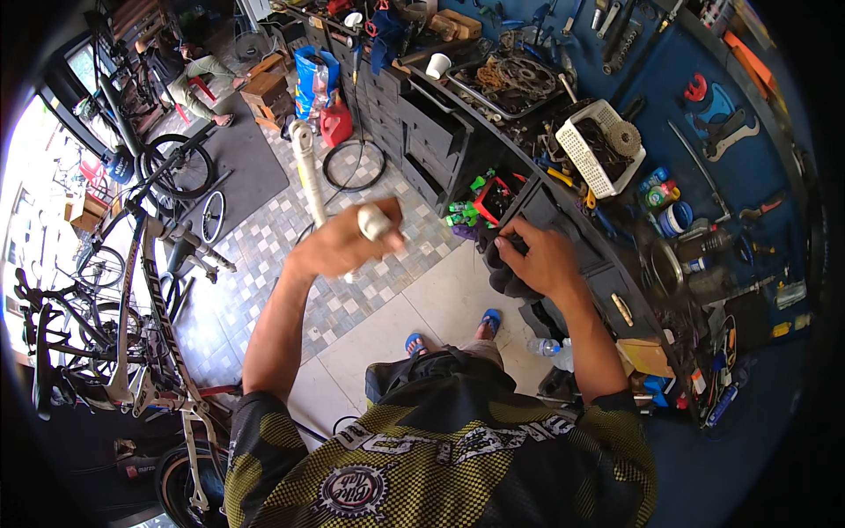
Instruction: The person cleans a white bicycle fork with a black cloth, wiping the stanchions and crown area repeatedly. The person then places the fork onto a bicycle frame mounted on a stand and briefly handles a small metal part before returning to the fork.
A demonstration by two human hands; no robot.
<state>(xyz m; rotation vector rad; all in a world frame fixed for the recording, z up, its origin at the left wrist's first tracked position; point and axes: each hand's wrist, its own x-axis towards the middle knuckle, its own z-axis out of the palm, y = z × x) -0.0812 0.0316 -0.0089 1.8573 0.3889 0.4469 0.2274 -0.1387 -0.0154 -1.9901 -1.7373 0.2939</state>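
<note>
The left hand (339, 248) is wrapped around one white tubular bicycle part (309, 172), held in the air to the left of the dark drawer cabinet (412, 128) and well apart from it. One ringed end points away from the person; one rounded end sticks out beside the fingers, blurred. The right hand (544, 261), just in front of the cabinet, has its thumb and forefinger pinched on one dark rag (508, 280).

On top of the cabinet are one white paper cup (437, 65) and one white plastic basket (571, 143), with one toothed sprocket (625, 138) in the basket. On the floor left of the cabinet are one red jerrycan (336, 122), one blue bag (308, 88) and one black tyre (327, 167). Two blue sandals (492, 317) are on the person's feet in front of the cabinet. Across the floor from it, several bicycles (167, 326) overlap too much to count; one seated person (204, 67) is beyond them.
</note>
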